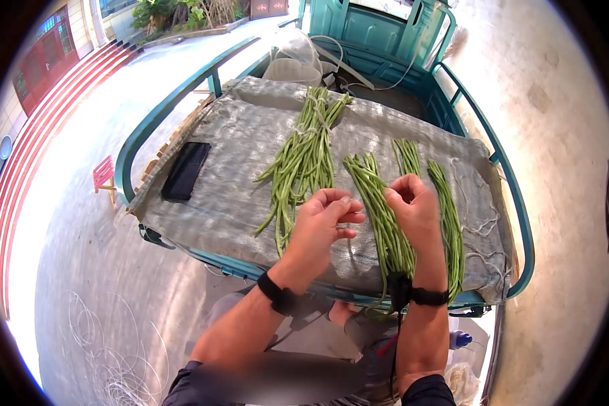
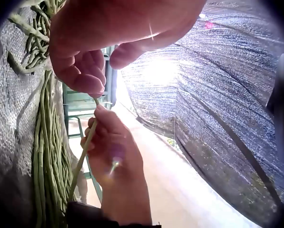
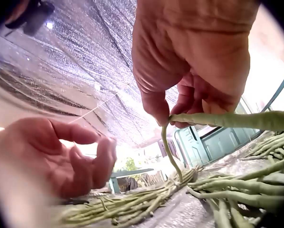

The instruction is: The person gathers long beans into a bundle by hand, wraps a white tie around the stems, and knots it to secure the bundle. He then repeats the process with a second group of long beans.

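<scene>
My right hand (image 1: 418,211) pinches one long green bean (image 3: 237,120) between thumb and fingertips, above a loose pile of long beans (image 1: 382,220). In the right wrist view a thin end of the bean bends down below the fingertips. My left hand (image 1: 321,227) is held just to the left with its fingers loosely bent and nothing between them. Beyond it lies a large bunch of long beans (image 1: 308,152), tied with pale string near its far end. A narrow pile of beans (image 1: 450,223) lies to the right, and a small bunch (image 1: 406,155) farther back.
The beans lie on a grey woven sheet (image 1: 237,176) over a teal cart bed with side rails (image 1: 159,111). A black phone (image 1: 186,170) is at the left. Pale strings (image 1: 484,227) lie at the right edge. A translucent bucket (image 1: 291,71) stands behind.
</scene>
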`<state>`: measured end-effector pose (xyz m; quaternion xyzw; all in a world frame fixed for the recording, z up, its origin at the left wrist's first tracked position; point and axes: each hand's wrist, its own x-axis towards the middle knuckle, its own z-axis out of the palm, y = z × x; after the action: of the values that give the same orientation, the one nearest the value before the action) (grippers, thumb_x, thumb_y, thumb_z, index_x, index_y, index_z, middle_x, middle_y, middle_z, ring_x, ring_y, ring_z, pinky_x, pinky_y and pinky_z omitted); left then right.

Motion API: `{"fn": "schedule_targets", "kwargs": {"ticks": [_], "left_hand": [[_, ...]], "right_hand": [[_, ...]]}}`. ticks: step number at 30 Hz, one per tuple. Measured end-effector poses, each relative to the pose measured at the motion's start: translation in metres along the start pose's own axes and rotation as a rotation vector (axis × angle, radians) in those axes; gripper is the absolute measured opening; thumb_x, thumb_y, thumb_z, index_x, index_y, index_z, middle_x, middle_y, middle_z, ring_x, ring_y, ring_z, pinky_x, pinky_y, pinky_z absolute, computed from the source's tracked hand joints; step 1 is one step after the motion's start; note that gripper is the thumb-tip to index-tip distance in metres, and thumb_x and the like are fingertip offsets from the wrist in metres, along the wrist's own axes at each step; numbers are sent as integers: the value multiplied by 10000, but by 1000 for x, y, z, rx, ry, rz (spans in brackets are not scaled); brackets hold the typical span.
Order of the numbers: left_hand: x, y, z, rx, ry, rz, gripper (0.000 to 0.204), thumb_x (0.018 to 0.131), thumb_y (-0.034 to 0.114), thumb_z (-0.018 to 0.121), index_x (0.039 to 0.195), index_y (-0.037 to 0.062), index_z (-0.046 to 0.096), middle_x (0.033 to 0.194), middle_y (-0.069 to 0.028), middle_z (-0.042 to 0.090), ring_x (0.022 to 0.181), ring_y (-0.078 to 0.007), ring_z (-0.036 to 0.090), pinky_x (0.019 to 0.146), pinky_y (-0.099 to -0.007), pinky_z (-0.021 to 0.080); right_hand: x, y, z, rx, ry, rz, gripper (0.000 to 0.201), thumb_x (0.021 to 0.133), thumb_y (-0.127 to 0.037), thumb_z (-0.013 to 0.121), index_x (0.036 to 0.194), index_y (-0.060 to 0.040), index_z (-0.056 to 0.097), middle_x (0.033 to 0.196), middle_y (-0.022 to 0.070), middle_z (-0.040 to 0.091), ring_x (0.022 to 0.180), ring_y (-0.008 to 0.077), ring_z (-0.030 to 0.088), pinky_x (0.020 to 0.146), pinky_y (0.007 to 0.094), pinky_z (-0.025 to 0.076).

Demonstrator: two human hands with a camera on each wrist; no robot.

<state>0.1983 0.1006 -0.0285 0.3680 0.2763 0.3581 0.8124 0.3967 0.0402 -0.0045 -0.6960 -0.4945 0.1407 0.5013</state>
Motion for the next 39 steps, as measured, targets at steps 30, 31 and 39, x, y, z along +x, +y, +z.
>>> {"fn": "schedule_targets", "kwargs": {"ticks": [30, 31, 39], "left_hand": [[-5, 25, -9, -323, 36, 167, 265, 1144, 252, 453, 1210, 28, 578, 730, 26, 422, 568, -77, 339, 520, -262, 293], [-5, 25, -8, -325, 35, 161, 264, 1142, 253, 458, 1210, 29, 580, 730, 25, 422, 569, -78, 340, 521, -263, 293], [-5, 18, -6, -297, 16, 131, 262, 1131, 262, 478, 1183, 35, 599, 734, 17, 431, 584, -93, 365, 535, -278, 295]], "right_hand": [[-5, 61, 0, -366, 43, 11, 125, 907, -106, 744, 958, -5, 691, 855, 163, 722, 794, 331, 696, 754, 434, 551], [-4, 67, 2, -405, 82, -23, 135, 907, -113, 744, 959, -3, 685, 868, 168, 718, 818, 344, 696, 766, 446, 550], [-5, 62, 3, -542, -31, 94, 174, 897, -152, 761, 951, -5, 686, 894, 187, 725, 846, 370, 700, 777, 466, 550]]}}
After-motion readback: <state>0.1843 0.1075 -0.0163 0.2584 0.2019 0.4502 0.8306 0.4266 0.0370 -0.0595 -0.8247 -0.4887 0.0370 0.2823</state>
